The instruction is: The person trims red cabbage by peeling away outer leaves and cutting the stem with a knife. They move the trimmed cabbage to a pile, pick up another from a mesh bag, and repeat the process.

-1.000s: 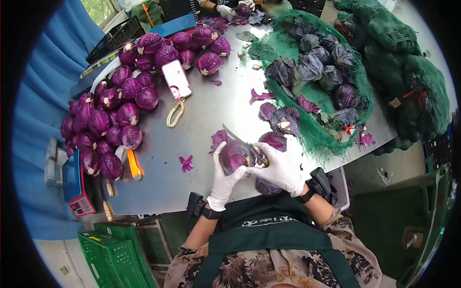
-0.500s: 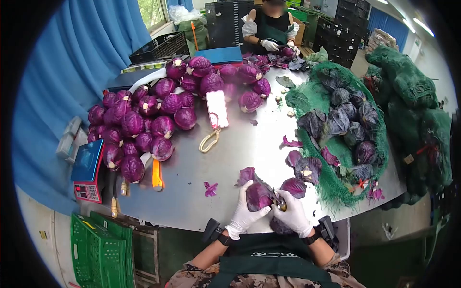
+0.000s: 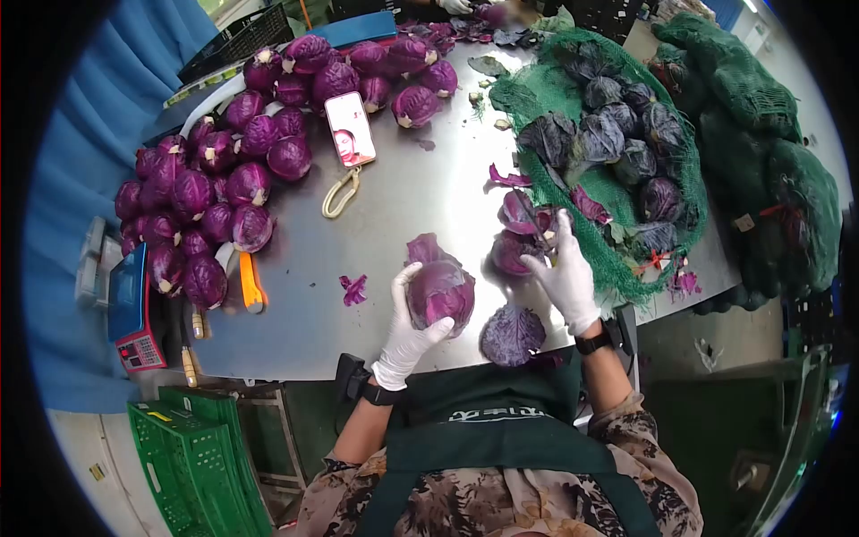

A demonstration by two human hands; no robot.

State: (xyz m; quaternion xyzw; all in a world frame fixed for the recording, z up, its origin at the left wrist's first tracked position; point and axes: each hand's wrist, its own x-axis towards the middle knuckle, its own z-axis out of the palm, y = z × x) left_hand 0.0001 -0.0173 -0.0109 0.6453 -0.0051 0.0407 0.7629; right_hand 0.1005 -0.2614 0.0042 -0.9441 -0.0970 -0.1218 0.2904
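The red cabbage is above the near part of the metal table, in the left hand. Its long axis is only a little longer than its width and runs roughly away from the person, with 1 loose leaf sticking out at the far side. I cannot tell where its stem end points. The left hand, in a white glove, holds it between the thumb and the fingers.

The right hand, also gloved, holds a knife; the blade points away and a little left, over trimmed cabbage pieces. The fingers partly hide the handle. A loose veined leaf lies between the 2 hands, nearer the person.

On the table's left are a heap of purple cabbages, a phone with a cord loop and an orange tool. A scale stands at the left edge. At right, an open green net holds darker cabbages. Filled net bags are beyond it. A blue curtain hangs at left, above green crates. A co-worker's gloved hand shows at the far edge.
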